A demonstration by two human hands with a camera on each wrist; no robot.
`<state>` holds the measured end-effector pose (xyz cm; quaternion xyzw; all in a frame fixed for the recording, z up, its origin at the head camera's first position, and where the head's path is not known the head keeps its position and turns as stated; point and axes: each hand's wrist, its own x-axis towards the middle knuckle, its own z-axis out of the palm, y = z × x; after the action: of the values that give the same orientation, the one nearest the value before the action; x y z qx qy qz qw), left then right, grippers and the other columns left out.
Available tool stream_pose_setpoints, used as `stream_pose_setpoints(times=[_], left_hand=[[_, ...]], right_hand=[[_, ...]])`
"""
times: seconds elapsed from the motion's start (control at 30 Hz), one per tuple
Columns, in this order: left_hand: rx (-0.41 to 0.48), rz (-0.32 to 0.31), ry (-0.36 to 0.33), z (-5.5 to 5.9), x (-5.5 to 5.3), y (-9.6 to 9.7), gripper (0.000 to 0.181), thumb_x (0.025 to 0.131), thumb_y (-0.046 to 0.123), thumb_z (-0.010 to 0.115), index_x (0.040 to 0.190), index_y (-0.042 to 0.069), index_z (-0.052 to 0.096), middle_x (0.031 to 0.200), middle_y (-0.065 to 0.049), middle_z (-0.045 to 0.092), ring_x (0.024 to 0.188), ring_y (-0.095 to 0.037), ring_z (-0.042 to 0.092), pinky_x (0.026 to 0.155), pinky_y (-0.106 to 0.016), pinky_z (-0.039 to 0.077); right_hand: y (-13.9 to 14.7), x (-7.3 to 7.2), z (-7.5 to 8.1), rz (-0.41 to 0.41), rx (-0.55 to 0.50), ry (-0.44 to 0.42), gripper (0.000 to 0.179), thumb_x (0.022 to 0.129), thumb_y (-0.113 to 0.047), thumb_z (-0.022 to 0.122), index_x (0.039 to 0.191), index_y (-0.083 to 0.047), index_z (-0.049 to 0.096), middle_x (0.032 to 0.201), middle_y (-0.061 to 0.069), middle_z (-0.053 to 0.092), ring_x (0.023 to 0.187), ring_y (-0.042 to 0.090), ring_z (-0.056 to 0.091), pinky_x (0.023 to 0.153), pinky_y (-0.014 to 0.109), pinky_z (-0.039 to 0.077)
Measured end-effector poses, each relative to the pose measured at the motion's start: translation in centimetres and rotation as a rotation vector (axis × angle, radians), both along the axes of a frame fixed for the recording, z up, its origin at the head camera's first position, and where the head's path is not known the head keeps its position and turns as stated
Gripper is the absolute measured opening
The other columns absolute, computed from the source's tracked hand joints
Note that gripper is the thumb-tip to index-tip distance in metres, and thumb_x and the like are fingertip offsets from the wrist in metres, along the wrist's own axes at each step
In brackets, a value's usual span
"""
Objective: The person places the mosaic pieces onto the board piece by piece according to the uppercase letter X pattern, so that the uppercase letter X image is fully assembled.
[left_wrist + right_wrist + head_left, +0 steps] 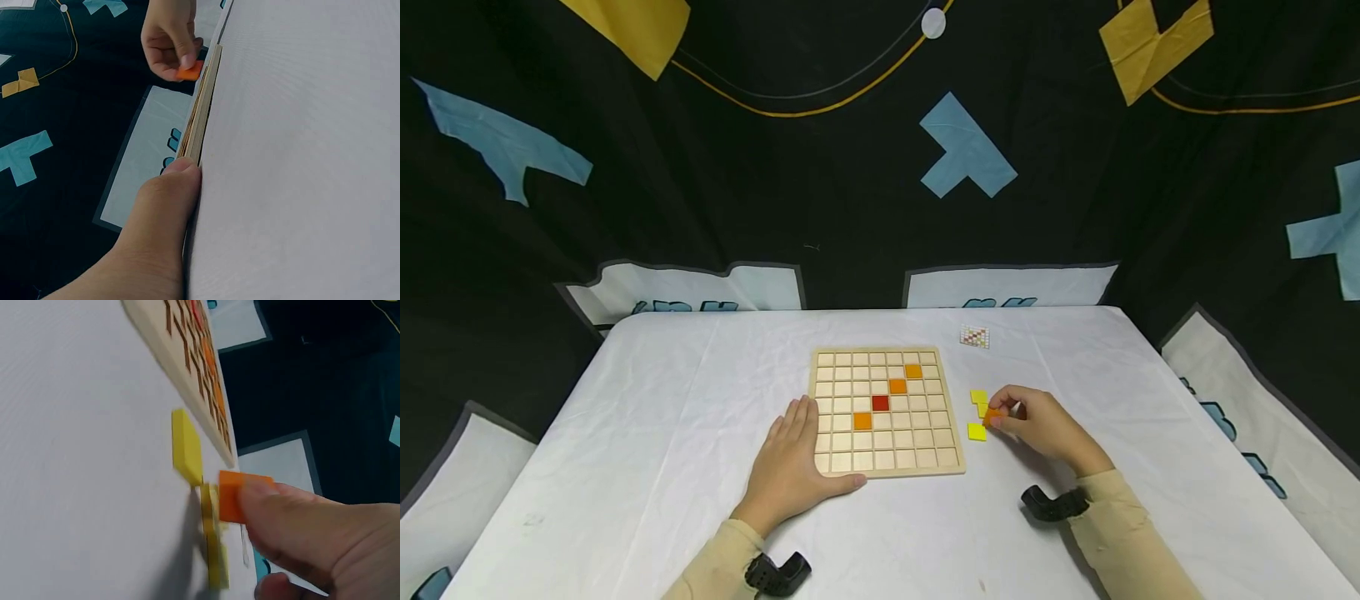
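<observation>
A wooden grid board (840, 463) lies on the white table, with orange tiles and one red tile (880, 403) set in a diagonal on it. My left hand (792, 468) rests at the board's left side and near corner, fingers straight and thumb along the front edge. To the right of the board, my right hand (1037, 421) pinches an orange square tile (232, 496) between thumb and fingers, held above the table. Several yellow tiles (977, 432) lie just beside and below that hand; one stands nearest the board's edge in the right wrist view.
A small card with a coloured grid pattern (975, 337) lies at the back right of the table. The white table (647, 467) ends at a dark curtain (850, 200) with blue and yellow shapes. Each wrist wears a black camera mount (1054, 504).
</observation>
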<state>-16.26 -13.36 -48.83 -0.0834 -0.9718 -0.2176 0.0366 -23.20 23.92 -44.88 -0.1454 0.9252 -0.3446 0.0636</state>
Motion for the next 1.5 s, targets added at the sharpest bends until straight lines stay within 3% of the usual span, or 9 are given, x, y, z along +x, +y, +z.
stream_pose_setpoints(times=[0.27,0.47,0.83,1.1,1.5], left_hand=[[-0.003,-0.001,-0.004,0.0,0.0,0.0,0.139,0.063,0.088,0.063,0.154,-0.007,0.02,0.164,-0.021,0.018,0.154,-0.035,0.017,0.125,-0.051,0.018],[-0.001,-0.002,-0.001,0.0,0.0,0.1,0.139,0.062,0.089,0.062,0.154,-0.007,0.021,0.164,-0.021,0.019,0.154,-0.035,0.017,0.125,-0.051,0.019],[-0.007,-0.004,0.04,0.2,0.0,0.2,0.138,0.063,0.088,0.063,0.153,-0.008,0.024,0.162,-0.023,0.023,0.153,-0.036,0.021,0.124,-0.051,0.02],[0.002,-0.005,0.037,0.2,0.1,0.2,0.138,0.063,0.087,0.065,0.154,-0.008,0.023,0.162,-0.023,0.023,0.153,-0.036,0.02,0.124,-0.052,0.019],[-0.021,-0.01,0.024,0.1,0.1,-0.1,0.137,0.064,0.09,0.06,0.154,-0.007,0.023,0.163,-0.022,0.022,0.153,-0.036,0.019,0.124,-0.053,0.019]], right_hand=[[-3.8,-0.9,0.0,0.029,-0.107,0.03,0.011,0.089,-0.021,0.076,0.098,-0.019,0.07,0.087,-0.003,0.066,0.065,0.014,0.049,0.053,0.022,0.041],[-7.6,-1.1,-0.8,0.111,-0.171,-0.026,0.012,0.089,-0.021,0.075,0.099,-0.018,0.068,0.085,-0.002,0.066,0.064,0.012,0.052,0.052,0.021,0.044],[-13.6,-0.9,-0.9,0.255,-0.183,-0.019,0.009,0.088,-0.025,0.077,0.095,-0.022,0.072,0.084,-0.008,0.066,0.078,0.01,0.058,0.069,0.02,0.049],[-16.2,-0.6,-1.4,0.32,-0.179,-0.026,0.009,0.088,-0.026,0.076,0.095,-0.024,0.072,0.083,-0.014,0.068,0.08,0.004,0.062,0.08,0.019,0.051],[-18.1,-0.4,-1.8,0.413,-0.123,0.07,0.009,0.09,-0.027,0.074,0.098,-0.023,0.073,0.082,-0.015,0.065,0.078,0.002,0.057,0.075,0.018,0.05]])
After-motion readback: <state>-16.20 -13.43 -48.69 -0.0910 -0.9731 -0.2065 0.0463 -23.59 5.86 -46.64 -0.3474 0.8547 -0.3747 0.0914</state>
